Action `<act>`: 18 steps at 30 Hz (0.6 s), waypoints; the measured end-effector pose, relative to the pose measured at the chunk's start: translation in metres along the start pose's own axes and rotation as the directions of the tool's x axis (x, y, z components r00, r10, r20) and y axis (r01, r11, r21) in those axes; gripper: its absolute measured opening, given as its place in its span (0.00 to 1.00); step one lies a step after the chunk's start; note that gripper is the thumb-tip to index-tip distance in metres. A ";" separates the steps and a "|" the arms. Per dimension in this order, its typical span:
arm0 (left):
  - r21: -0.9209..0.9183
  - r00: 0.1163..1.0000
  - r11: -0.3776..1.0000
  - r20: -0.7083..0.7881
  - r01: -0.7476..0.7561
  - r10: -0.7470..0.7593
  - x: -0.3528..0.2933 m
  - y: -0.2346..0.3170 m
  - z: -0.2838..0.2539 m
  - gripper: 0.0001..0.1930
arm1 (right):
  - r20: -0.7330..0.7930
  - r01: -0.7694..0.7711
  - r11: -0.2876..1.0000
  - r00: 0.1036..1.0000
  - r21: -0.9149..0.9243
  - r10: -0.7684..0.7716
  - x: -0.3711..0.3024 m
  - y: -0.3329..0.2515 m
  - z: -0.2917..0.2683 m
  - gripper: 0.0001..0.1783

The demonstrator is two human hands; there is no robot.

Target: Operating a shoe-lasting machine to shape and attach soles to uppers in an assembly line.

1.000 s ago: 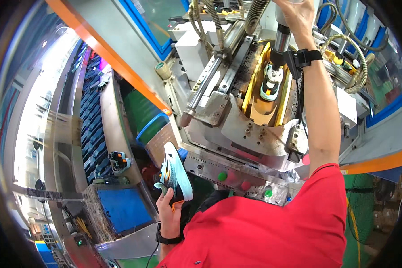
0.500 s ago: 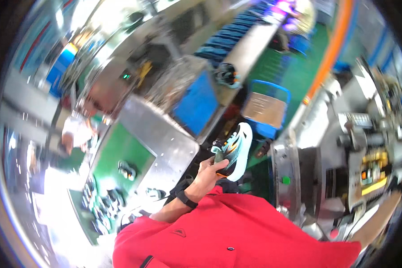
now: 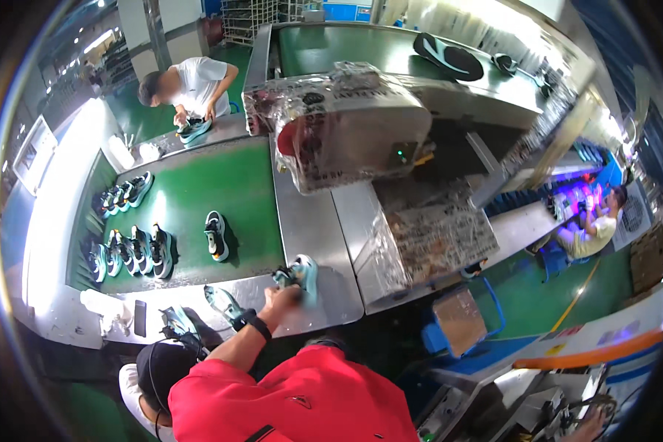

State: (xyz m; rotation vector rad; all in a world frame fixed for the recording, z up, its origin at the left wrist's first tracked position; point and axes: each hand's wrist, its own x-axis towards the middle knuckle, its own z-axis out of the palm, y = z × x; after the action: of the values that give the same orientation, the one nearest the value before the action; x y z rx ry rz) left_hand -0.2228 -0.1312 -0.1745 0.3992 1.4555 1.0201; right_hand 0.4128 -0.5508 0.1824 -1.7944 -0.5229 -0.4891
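My left hand (image 3: 280, 300), with a black band on its wrist, is closed round a sneaker (image 3: 307, 274) with a pale mint sole and dark upper. It is over the metal edge (image 3: 339, 291) of the conveyor table. Left of it, a mint-coloured shoe piece (image 3: 222, 300) lies on the same edge. A single sneaker (image 3: 214, 236) stands on the green belt (image 3: 250, 191). Far off at the lower right rim, my right hand (image 3: 593, 423) shows small and dim beside machine parts and cables; its fingers cannot be made out.
Sneakers (image 3: 136, 250) stand in rows at the belt's left. A machine wrapped in plastic (image 3: 353, 129) rises ahead. Across the belt, a person in white (image 3: 199, 88) handles a shoe. Someone in a black cap (image 3: 166, 372) is close at my left. A blue cart (image 3: 457, 320) stands at right.
My view has swung to the right, away from the machine side, and now faces the conveyor. The sneaker in my left hand has moved from over the aisle to the table's metal edge.
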 end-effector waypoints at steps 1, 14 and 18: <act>-0.004 0.993 0.998 -0.094 -0.068 0.067 0.019 0.018 0.003 0.13 | 0.161 0.023 0.996 0.986 0.087 -0.037 0.009 -0.021 0.060 0.20; -0.098 0.903 0.970 -0.395 -0.224 0.169 0.380 0.191 -0.062 0.19 | 0.810 0.709 0.657 0.215 0.255 -0.546 0.016 -0.373 0.710 0.30; 0.428 0.709 0.796 -0.387 -0.428 0.589 0.436 0.224 -0.091 0.23 | 0.976 0.669 0.741 0.124 0.053 -0.181 -0.027 -0.441 0.776 0.18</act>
State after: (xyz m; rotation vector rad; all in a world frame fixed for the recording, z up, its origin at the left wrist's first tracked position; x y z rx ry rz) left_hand -0.4621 0.2918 -0.2861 0.8574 2.0612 1.4238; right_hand 0.1873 0.3048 0.3025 -2.1966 -2.0589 0.2700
